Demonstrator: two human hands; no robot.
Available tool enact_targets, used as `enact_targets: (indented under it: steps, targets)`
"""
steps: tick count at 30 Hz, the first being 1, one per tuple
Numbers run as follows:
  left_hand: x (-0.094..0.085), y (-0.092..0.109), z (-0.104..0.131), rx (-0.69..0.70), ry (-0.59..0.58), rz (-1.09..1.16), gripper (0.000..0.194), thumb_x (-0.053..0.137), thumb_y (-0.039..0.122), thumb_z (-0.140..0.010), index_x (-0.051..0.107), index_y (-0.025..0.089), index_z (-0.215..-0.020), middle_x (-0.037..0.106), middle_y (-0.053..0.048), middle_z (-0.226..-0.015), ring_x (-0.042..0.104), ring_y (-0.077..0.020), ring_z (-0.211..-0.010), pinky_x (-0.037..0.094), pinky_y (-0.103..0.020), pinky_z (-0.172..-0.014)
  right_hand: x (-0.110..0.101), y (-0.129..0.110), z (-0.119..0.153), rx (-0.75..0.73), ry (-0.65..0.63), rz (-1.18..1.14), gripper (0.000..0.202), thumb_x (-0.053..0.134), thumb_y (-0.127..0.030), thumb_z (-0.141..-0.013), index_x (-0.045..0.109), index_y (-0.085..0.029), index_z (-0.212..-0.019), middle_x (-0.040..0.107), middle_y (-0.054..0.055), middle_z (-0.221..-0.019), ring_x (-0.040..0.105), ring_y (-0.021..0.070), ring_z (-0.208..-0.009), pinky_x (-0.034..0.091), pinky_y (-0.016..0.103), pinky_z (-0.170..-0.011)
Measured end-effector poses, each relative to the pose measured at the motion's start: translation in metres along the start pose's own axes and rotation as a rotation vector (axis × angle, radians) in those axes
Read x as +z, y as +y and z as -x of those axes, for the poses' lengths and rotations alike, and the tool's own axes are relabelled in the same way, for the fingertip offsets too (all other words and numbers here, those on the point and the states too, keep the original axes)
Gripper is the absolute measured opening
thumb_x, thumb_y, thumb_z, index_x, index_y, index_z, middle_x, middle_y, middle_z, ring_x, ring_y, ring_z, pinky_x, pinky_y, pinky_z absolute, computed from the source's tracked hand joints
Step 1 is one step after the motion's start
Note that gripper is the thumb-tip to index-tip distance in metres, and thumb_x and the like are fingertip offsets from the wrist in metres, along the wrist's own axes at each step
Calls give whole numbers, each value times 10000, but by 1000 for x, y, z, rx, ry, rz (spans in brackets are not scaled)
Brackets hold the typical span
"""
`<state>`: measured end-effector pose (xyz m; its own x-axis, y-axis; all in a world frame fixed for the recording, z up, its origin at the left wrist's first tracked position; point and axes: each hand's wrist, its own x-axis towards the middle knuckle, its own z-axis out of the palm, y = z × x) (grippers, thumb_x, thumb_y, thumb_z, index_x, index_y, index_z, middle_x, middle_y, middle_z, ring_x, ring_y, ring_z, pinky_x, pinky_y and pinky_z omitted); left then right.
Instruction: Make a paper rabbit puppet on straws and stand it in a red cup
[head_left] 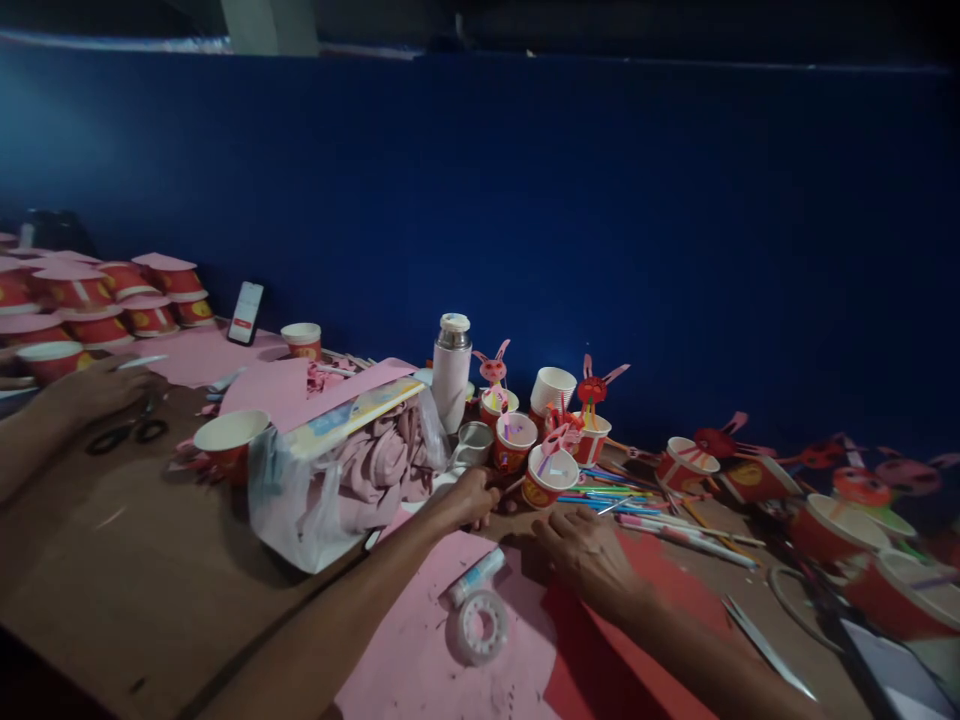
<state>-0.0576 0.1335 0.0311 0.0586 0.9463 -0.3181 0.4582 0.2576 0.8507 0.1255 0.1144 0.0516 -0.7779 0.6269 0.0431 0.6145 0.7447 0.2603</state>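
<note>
My left hand [471, 498] is near the middle, its fingers bent close to the red paper cups and a clear mug [474, 445]; whether it holds anything is unclear. My right hand [589, 552] lies low over the table beside a white-rimmed cup [551, 474], close to colored pens [615, 498]; its fingertips are too dim to read. Below and between the hands, a tape roll [482, 627] and a glue tube [478, 577] rest on pink paper [420, 640]. Red paper [600, 650] is under my right forearm.
A plastic bag of pink cloth [375, 460] and a flask [451, 375] stand left of center. Another person's hand [97, 395] is at far left near black scissors [127, 433]. Silver scissors [769, 645] and decorated cups [840, 525] lie right.
</note>
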Motion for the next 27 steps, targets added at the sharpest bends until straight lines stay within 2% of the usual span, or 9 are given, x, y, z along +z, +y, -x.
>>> enact_targets:
  steps: [2, 5, 10, 13, 16, 20, 27]
  targets:
    - [1, -4, -3, -1, -2, 5, 270, 449, 324, -868, 523, 127, -1037, 587, -25, -825, 558, -96, -614, 486, -251, -545, 0, -7, -4, 60, -37, 10, 188, 462, -84, -829, 595, -157, -942, 665, 73, -751, 621, 206, -686, 439, 334, -656]
    - [2, -7, -7, -29, -7, 1, 261, 474, 313, -855, 534, 126, -1028, 588, -51, -928, 583, -134, -746, 504, -308, -645, 3, -17, -19, 153, -86, 9, 222, 428, -87, -857, 558, -129, -1032, 654, 68, -720, 627, 193, -652, 463, 315, -594]
    - [2, -8, -9, -70, -13, -3, 269, 487, 302, -849, 527, 131, -1053, 577, -66, -1003, 582, -158, -826, 501, -344, -704, 10, -23, -40, 246, -155, -32, 242, 489, -282, -871, 529, -132, -1058, 596, 40, -939, 595, 131, -750, 510, 304, -647]
    - [2, -9, -9, -75, -18, 10, 267, 487, 301, -849, 528, 130, -1050, 578, -64, -992, 582, -154, -813, 504, -336, -690, 12, -22, -40, 257, -169, -49, 254, 499, -295, -865, 531, -131, -1056, 587, 48, -973, 592, 137, -779, 511, 315, -666]
    - [1, -10, -10, -75, -18, 31, 263, 484, 303, -851, 530, 129, -1043, 581, -61, -979, 583, -150, -800, 504, -331, -683, 10, -19, -32, 247, -153, -52, 214, 446, -234, -892, 535, -145, -1064, 626, 36, -847, 613, 146, -718, 502, 305, -628]
    - [1, -11, -12, -71, -13, 65, 268, 482, 305, -851, 527, 130, -1049, 580, -63, -985, 583, -153, -808, 502, -337, -692, 8, -14, -25, 236, -112, -62, 230, 394, -164, -886, 560, -168, -1046, 669, 81, -738, 648, 209, -697, 461, 287, -584]
    - [2, -12, -13, -103, 13, 89, 279, 490, 300, -847, 520, 134, -1069, 569, -71, -1026, 578, -165, -848, 499, -354, -717, 14, -18, -41, 226, -88, -102, 235, 413, -124, -856, 544, -189, -1041, 685, 75, -754, 659, 212, -690, 447, 270, -553]
